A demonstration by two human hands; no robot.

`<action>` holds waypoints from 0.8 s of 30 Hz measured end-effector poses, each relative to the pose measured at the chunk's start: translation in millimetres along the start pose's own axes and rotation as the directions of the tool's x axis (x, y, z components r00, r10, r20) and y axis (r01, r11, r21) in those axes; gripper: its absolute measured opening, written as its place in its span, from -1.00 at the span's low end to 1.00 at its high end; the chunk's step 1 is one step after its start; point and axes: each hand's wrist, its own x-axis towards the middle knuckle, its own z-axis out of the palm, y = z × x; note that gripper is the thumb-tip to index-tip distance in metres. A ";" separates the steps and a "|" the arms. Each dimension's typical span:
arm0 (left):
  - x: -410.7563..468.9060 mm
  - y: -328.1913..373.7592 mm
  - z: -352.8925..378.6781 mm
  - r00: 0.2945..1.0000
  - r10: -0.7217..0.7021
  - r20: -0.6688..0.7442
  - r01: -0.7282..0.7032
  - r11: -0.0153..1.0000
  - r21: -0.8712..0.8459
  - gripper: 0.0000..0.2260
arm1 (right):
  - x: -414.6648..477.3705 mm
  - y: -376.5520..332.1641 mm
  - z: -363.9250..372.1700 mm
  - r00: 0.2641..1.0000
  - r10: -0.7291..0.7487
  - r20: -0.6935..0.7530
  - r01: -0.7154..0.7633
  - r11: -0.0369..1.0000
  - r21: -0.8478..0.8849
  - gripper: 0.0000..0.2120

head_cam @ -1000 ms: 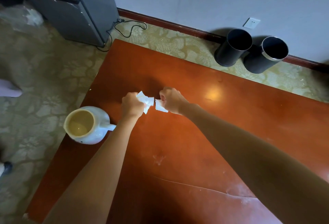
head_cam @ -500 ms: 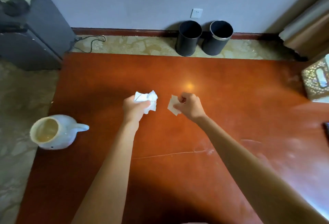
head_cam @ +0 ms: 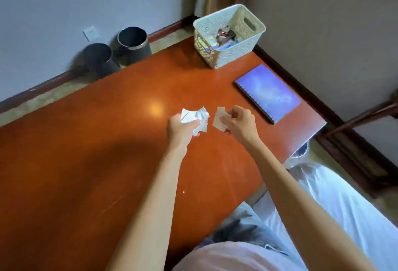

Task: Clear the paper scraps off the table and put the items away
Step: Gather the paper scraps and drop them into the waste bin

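A crumpled wad of white paper (head_cam: 197, 119) sits in the left hand (head_cam: 181, 129), whose fingers are curled closed around its lower part so the creased bulk sticks out above and to the right of the fist. Just beside it, not touching, a flat pale scrap (head_cam: 220, 118) is pinched between the thumb and fingertips of the right hand (head_cam: 241, 125); that hand is bent at the wrist with the knuckles up and the scrap fanning out toward the left hand. Both hands are held above the middle of the orange-brown table (head_cam: 86, 163) (whether they brush the surface cannot be told), and both bare forearms reach in from the lower edge of the view, the left one nearly straight, the right one angled in from the lower right.

Farther out on the table, to the right of the hands, a purple spiral notebook (head_cam: 268, 92) lies flat near the table's right edge. At the far right corner stands a white perforated basket (head_cam: 234, 53) with a few small items inside, too blurred to name. On the floor beyond the far edge, two dark cylindrical bins (head_cam: 116, 52) stand side by side against the wall.
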 end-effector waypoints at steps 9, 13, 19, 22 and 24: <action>18.6 59.5 258.4 0.968 0.034 0.249 -0.046 0.998 0.042 -0.84 | 97.9 120.1 -189.8 0.960 0.167 -0.227 -0.150 0.985 0.088 -0.78; 28.6 71.1 373.8 0.942 0.042 0.334 -0.096 0.985 0.147 -0.81 | 141.4 183.3 -262.8 0.912 0.285 -0.294 -0.246 0.955 0.163 -0.73; 49.9 55.2 516.1 0.907 -0.059 0.417 -0.105 0.926 0.362 -0.76 | 199.0 280.4 -322.5 0.818 0.497 -0.290 -0.394 0.851 0.349 -0.87; 73.0 27.7 572.0 0.891 -0.136 0.434 -0.115 0.856 0.504 -0.79 | 228.8 336.5 -331.9 0.760 0.594 -0.265 -0.492 0.792 0.362 -0.87; 92.3 5.2 604.3 0.882 -0.192 0.431 -0.110 0.804 0.584 -0.78 | 248.6 378.9 -330.6 0.729 0.640 -0.242 -0.564 0.762 0.317 -0.83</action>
